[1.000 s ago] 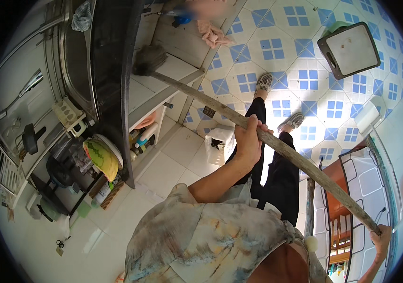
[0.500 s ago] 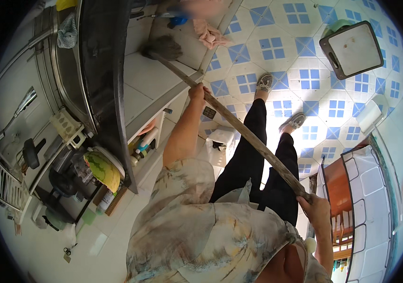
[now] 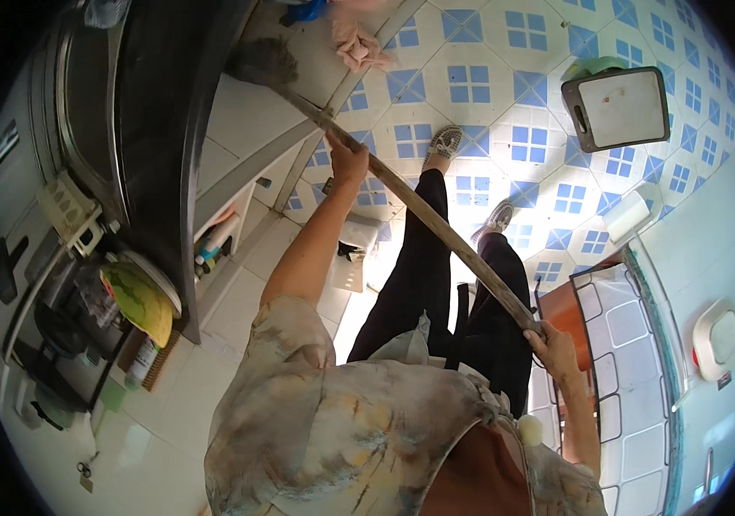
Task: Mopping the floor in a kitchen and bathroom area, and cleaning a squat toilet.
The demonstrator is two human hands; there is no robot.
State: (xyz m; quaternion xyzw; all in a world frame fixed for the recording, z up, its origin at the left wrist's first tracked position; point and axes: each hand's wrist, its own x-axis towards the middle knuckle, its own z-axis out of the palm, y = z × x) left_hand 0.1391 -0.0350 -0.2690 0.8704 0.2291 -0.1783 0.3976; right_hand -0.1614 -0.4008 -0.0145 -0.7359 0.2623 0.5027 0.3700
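Sweeping's mid-stroke imo: left hand (image 3: pixel 349 162) wrapped round the long wooden broom handle (image 3: pixel 419 211) up near the head end, right hand (image 3: pixel 552 344) clamped on the butt end by the hip. Broom head (image 3: pixel 263 62) sits on the pale raised floor strip beside the dark cabinet (image 3: pixel 148 129), close to a pink rag (image 3: pixel 359 47). Next pull prob needs both grips firm & the bristles dragged back w/o snagging that rag. Floor's blue-and-white patterned tile (image 3: pixel 471 82), w/ a white square tray (image 3: pixel 621 107) lying further out.

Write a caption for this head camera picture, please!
Both hands, left hand and right hand, grip a long wooden broom over blue-patterned floor tiles.
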